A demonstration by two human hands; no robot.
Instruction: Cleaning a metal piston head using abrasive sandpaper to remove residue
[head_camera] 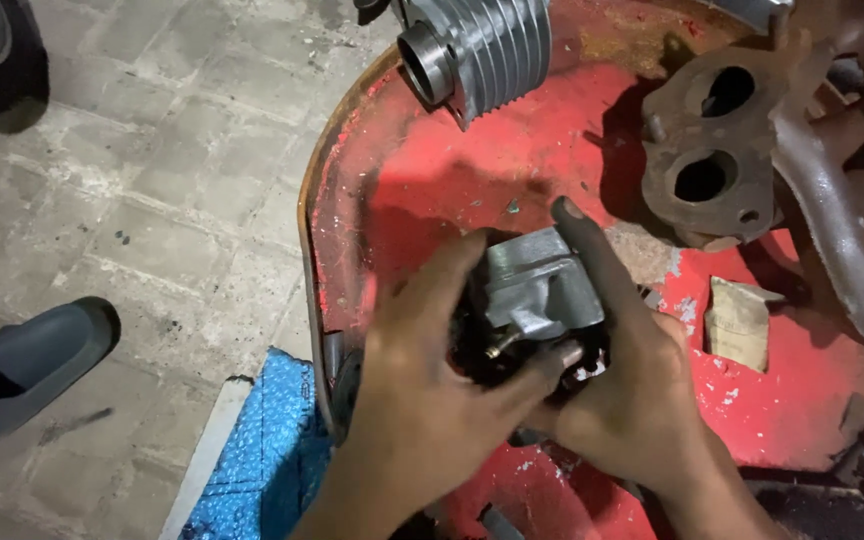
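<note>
1. While both hands cradle it above the red drum top (432, 180) that serves as worktop, the small metal engine part (532, 290), grey cast body over a dark greasy underside, sits near the drum's front edge; the left hand (422, 400) wraps its near side, fingers curled across the bottom; the right hand (632, 390) clasps the far side, forefinger stretched up along the casting.
2. Risk, as judged here: the part looks oily, and a slack grip could let it slide out and strike the drum or drop past the rim to the paved floor (152, 170); a small brass-coloured fitting on its face could bend if knocked.
3. Farther back on the drum lie a finned cylinder (482, 45) and a rusty two-port flange (712, 150), close enough to be bumped by a careless swing.
4. Beside the drum's front rim, a blue wrap (262, 450); beyond it on the floor, a grey shoe (32, 360).
</note>
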